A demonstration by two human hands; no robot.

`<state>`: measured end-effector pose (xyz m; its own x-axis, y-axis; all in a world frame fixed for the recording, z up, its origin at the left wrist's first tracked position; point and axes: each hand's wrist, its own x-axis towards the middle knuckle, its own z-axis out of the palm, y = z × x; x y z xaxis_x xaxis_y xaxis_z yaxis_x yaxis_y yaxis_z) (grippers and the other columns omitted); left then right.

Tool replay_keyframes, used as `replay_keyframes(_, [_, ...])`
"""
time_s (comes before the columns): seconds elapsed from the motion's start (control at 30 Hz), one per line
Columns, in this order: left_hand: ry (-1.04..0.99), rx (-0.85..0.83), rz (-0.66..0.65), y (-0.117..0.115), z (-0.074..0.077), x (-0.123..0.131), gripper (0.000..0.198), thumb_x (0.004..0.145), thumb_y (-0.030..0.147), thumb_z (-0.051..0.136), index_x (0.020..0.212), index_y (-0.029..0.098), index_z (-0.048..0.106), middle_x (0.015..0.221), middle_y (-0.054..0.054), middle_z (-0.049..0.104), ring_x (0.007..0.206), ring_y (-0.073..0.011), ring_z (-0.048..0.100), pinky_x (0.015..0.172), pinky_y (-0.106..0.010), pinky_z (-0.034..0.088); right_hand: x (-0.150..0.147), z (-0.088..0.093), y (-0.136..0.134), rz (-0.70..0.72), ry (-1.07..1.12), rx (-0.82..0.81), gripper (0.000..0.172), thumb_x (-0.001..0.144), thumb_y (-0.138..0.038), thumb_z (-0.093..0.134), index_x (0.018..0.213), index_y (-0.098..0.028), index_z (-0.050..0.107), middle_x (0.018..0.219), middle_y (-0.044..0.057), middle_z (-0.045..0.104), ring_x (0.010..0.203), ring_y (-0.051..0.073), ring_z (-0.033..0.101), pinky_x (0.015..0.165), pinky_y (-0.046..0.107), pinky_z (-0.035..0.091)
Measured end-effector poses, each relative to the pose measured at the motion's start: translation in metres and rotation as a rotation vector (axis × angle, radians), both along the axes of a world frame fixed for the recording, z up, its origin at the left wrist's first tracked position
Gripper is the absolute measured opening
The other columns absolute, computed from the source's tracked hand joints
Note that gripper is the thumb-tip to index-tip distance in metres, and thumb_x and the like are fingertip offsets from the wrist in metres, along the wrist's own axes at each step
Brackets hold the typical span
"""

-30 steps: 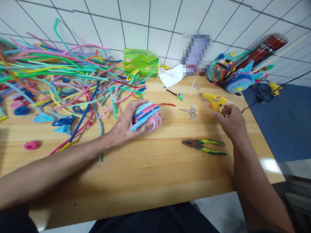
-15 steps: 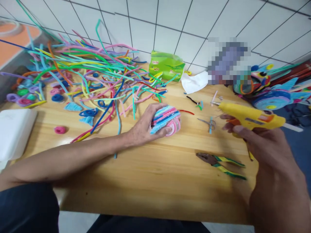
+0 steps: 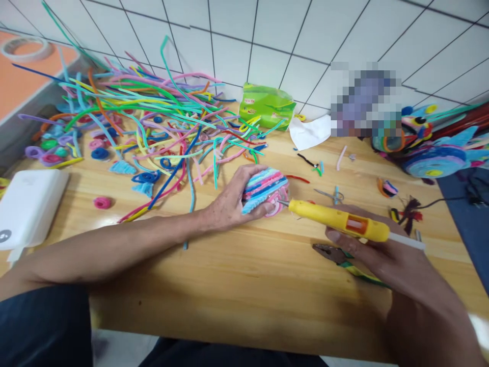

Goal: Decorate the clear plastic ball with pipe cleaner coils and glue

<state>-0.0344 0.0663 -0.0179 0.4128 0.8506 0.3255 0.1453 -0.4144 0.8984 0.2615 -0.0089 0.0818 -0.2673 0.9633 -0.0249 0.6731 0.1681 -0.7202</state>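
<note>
My left hand point(image 3: 229, 201) is closed around a small bundle of coiled pipe cleaners point(image 3: 265, 188) in pink, blue and white, pressing it onto the wooden table point(image 3: 237, 285). My right hand point(image 3: 378, 255) grips a yellow hot glue gun point(image 3: 340, 220), held level with its metal tip touching the right side of the bundle. A white glue stick pokes out of the gun's back end.
A big pile of loose coloured pipe cleaners point(image 3: 145, 112) fills the back left. Pliers point(image 3: 336, 255) lie under my right hand, small scissors point(image 3: 330, 194) behind the gun. A green packet point(image 3: 267, 104), white paper point(image 3: 307, 133), finished craft figures point(image 3: 431, 145) and a white box point(image 3: 26, 204) stand around.
My right hand picked the glue gun up from the table at the right, swung it leftward and lowered its tip to the bundle. My left hand kept holding the bundle.
</note>
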Motion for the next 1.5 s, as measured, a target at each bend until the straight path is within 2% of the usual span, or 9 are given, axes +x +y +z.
replay_keyframes(0.1, [-0.009,-0.021,0.002,-0.001,-0.001,0.001,0.077,0.091,0.061,0.079,0.15,0.025,0.045,0.144,-0.014,0.061,0.13,-0.0316,0.065,0.111,-0.05,0.058,-0.002,0.002,0.002,0.033,-0.056,-0.003,0.025,0.1,-0.042,0.071,0.118,-0.025,0.075,0.087,0.002,0.083,0.066,0.022,0.078,0.053,0.029,0.064])
replay_keyframes(0.23, [-0.022,-0.023,0.012,-0.001,-0.002,0.002,0.078,0.089,0.061,0.081,0.149,0.025,0.046,0.144,-0.014,0.061,0.129,-0.0317,0.066,0.11,-0.05,0.058,-0.005,0.004,0.001,0.064,-0.066,0.054,0.021,0.099,-0.039,0.072,0.114,-0.025,0.075,0.081,-0.001,0.082,0.057,0.019,0.074,0.052,0.027,0.061])
replay_keyframes(0.37, [-0.025,-0.017,-0.021,0.001,-0.002,0.0,0.077,0.089,0.058,0.082,0.148,0.024,0.046,0.145,-0.015,0.061,0.128,-0.0311,0.067,0.108,-0.048,0.06,-0.005,0.001,-0.001,0.085,-0.127,0.171,0.024,0.099,-0.035,0.072,0.12,-0.024,0.072,0.097,0.003,0.085,0.073,0.021,0.081,0.064,0.029,0.066])
replay_keyframes(0.47, [0.009,-0.026,-0.02,0.002,-0.003,-0.002,0.079,0.088,0.056,0.084,0.149,0.024,0.045,0.149,-0.016,0.058,0.134,-0.0332,0.064,0.113,-0.052,0.057,-0.002,-0.003,-0.001,0.116,-0.157,0.238,0.025,0.1,-0.036,0.07,0.123,-0.025,0.07,0.102,0.005,0.085,0.077,0.023,0.082,0.069,0.031,0.067])
replay_keyframes(0.67, [-0.016,-0.098,-0.058,0.001,-0.001,-0.003,0.082,0.088,0.054,0.085,0.152,0.025,0.043,0.149,-0.017,0.06,0.134,-0.0331,0.066,0.114,-0.053,0.058,0.0,-0.007,-0.003,0.167,-0.181,0.284,0.019,0.103,-0.03,0.065,0.122,-0.029,0.066,0.105,0.005,0.082,0.081,0.024,0.081,0.068,0.033,0.066])
replay_keyframes(0.83, [-0.032,-0.149,-0.071,0.0,-0.001,-0.002,0.08,0.088,0.052,0.086,0.15,0.025,0.043,0.145,-0.017,0.065,0.127,-0.0326,0.071,0.11,-0.055,0.061,-0.004,-0.004,-0.007,0.188,-0.185,0.29,0.018,0.106,-0.025,0.057,0.123,-0.03,0.063,0.113,0.006,0.079,0.091,0.024,0.08,0.078,0.035,0.067])
replay_keyframes(1.07, [-0.092,-0.124,-0.101,0.001,0.0,0.0,0.078,0.087,0.052,0.088,0.147,0.027,0.045,0.143,-0.014,0.066,0.123,-0.031,0.073,0.105,-0.051,0.064,-0.004,-0.003,-0.008,0.228,-0.211,0.331,0.023,0.105,-0.022,0.059,0.127,-0.03,0.059,0.114,0.006,0.078,0.093,0.024,0.08,0.078,0.036,0.065])
replay_keyframes(1.2, [-0.086,-0.153,-0.086,0.0,0.0,0.0,0.08,0.087,0.052,0.088,0.148,0.025,0.044,0.142,-0.015,0.066,0.123,-0.0312,0.073,0.108,-0.052,0.062,-0.003,-0.006,-0.009,0.217,-0.232,0.358,0.023,0.106,-0.024,0.057,0.128,-0.03,0.059,0.116,0.007,0.079,0.101,0.027,0.08,0.081,0.037,0.065])
replay_keyframes(1.5, [-0.1,-0.166,-0.07,0.0,0.002,0.001,0.078,0.085,0.047,0.09,0.145,0.022,0.046,0.137,-0.015,0.069,0.119,-0.0301,0.074,0.105,-0.048,0.063,-0.001,-0.011,-0.008,0.225,-0.153,0.356,0.021,0.105,-0.024,0.061,0.126,-0.029,0.061,0.111,0.006,0.077,0.094,0.027,0.078,0.075,0.037,0.062])
